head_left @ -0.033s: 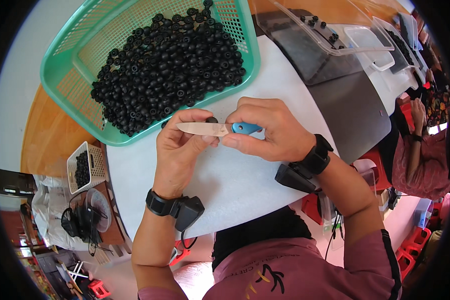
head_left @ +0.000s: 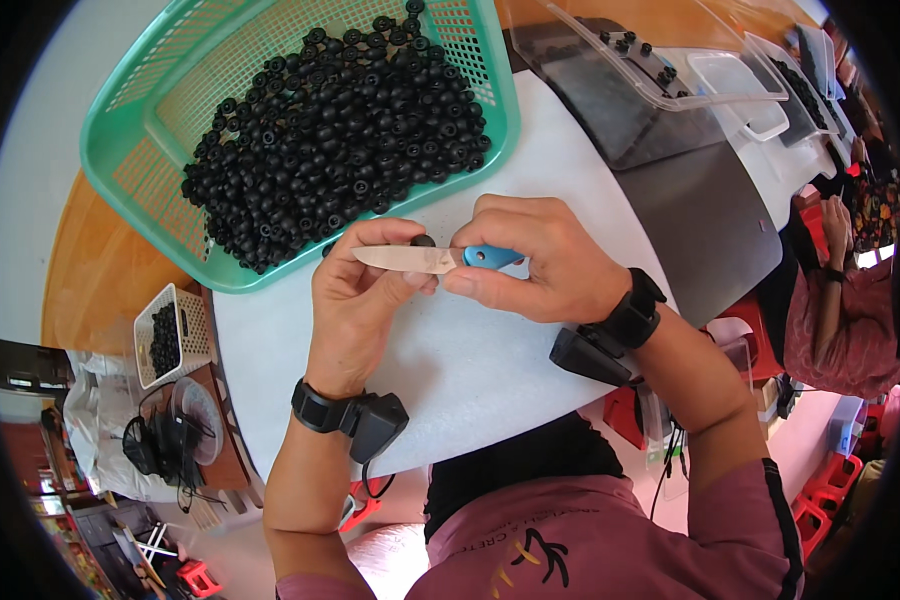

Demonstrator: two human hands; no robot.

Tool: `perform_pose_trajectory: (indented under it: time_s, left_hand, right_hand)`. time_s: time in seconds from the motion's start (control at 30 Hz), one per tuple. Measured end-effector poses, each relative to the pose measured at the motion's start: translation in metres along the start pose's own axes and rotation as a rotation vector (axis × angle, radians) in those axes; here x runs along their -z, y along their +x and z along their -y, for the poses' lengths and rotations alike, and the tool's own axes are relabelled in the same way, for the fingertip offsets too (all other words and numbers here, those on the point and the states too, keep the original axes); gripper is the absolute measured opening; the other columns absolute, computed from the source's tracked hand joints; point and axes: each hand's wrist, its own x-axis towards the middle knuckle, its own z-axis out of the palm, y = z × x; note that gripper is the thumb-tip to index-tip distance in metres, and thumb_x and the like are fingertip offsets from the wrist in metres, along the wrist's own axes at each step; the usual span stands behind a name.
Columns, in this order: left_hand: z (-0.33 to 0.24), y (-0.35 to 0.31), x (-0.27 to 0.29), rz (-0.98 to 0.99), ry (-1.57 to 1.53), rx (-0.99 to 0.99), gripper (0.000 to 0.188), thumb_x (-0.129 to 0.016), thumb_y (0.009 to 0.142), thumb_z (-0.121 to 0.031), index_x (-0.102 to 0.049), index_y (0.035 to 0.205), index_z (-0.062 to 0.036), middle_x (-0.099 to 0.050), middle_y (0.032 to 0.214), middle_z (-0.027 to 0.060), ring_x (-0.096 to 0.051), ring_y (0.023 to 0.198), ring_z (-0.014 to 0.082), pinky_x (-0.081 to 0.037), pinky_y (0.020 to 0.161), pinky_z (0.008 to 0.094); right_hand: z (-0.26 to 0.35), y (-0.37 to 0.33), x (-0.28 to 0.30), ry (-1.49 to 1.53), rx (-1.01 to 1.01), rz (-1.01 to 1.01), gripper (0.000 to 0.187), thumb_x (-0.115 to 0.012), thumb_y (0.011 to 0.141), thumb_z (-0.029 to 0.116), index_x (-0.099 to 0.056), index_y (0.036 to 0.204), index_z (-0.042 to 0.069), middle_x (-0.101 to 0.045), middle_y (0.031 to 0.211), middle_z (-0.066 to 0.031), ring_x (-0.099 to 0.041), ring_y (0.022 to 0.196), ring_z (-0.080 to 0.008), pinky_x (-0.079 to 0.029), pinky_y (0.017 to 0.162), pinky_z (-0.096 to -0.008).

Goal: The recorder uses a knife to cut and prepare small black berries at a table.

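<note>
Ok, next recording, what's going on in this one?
The person's right hand grips a blue-handled knife, its blade pointing left. The left hand has a small black piece at its fingertips, beside the blade; whether the edge touches it is unclear. Beyond the hands stands a green basket heaped with similar pieces.

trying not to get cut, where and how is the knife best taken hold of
Probably by the blue handle, coming from the person's right, as the right hand grips it: the handle is at the right end, while the blade points left toward the left hand, so a grip from that side should avoid the blade.
</note>
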Motion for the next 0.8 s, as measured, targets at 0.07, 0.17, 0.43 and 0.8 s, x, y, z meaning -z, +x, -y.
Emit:
perform_pose_trajectory:
  time_s: [0.07, 0.17, 0.43, 0.8]
  left_hand:
    - [-0.001, 0.000, -0.002, 0.009, -0.001, -0.019, 0.030, -0.070, 0.085, -0.002, -0.059, 0.112, -0.0013, -0.066, 0.099, 0.0073, -0.063, 0.086, 0.0138, -0.051, 0.074, 0.0275]
    - [-0.002, -0.001, 0.001, 0.022, 0.022, -0.032, 0.030, -0.070, 0.085, -0.003, -0.059, 0.113, -0.0009, -0.066, 0.099, 0.0073, -0.063, 0.087, 0.0141, -0.051, 0.073, 0.0275]
    - [-0.003, 0.001, 0.004, 0.066, 0.042, -0.035, 0.030, -0.071, 0.086, -0.008, -0.059, 0.112, 0.0000, -0.065, 0.096, 0.0075, -0.063, 0.083, 0.0149, -0.050, 0.074, 0.0289]
    - [-0.001, 0.001, 0.002, 0.062, 0.080, 0.043, 0.027, -0.069, 0.087, -0.007, -0.060, 0.111, -0.0003, -0.064, 0.096, 0.0064, -0.062, 0.082, 0.0144, -0.049, 0.076, 0.0275]
  right_hand:
    - [0.001, 0.000, 0.000, 0.019, -0.009, 0.007, 0.019, -0.072, 0.084, 0.018, -0.065, 0.090, 0.001, -0.059, 0.076, -0.0074, -0.054, 0.064, -0.0185, -0.042, 0.056, -0.0295]
    - [0.002, 0.000, -0.001, 0.027, -0.009, 0.011, 0.019, -0.072, 0.084, 0.018, -0.066, 0.090, 0.001, -0.058, 0.075, -0.0071, -0.054, 0.063, -0.0189, -0.042, 0.056, -0.0297]
    - [0.002, -0.001, 0.000, 0.015, -0.019, 0.020, 0.022, -0.073, 0.085, 0.023, -0.066, 0.090, 0.002, -0.057, 0.072, -0.0076, -0.053, 0.063, -0.0198, -0.041, 0.056, -0.0311]
    - [-0.009, 0.001, 0.000, 0.176, -0.332, -0.167, 0.031, -0.073, 0.087, 0.032, -0.067, 0.089, 0.001, -0.058, 0.067, -0.0013, -0.048, 0.061, -0.0091, -0.039, 0.054, -0.0256]
